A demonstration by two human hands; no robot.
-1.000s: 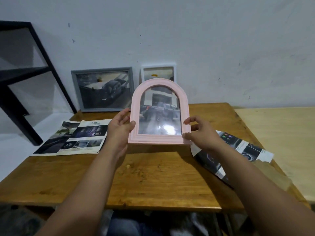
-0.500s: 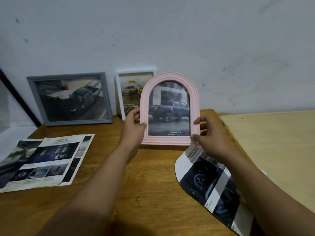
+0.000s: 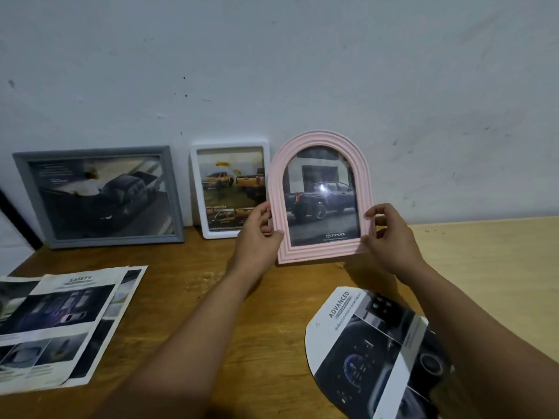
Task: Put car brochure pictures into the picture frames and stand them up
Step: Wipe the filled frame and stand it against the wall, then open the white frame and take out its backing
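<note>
Currently, both hands are holding the pink arched frame (image 3: 321, 197) upright at the back of the wooden table (image 3: 272, 343).

Left hand (image 3: 257, 237) is pinching the frame's lower left edge between thumb and fingers; right hand (image 3: 390, 237) is pinching its lower right edge the same way. The frame is displaying a dark pickup truck picture, and its base is sitting at or just above the tabletop near the wall (image 3: 302, 71). The white frame (image 3: 230, 189) and grey frame (image 3: 98, 196) are leaning against the wall to its left. Brochure pages (image 3: 57, 328) are lying at the left, and a cut brochure sheet (image 3: 372, 355) is lying at the right.
</note>
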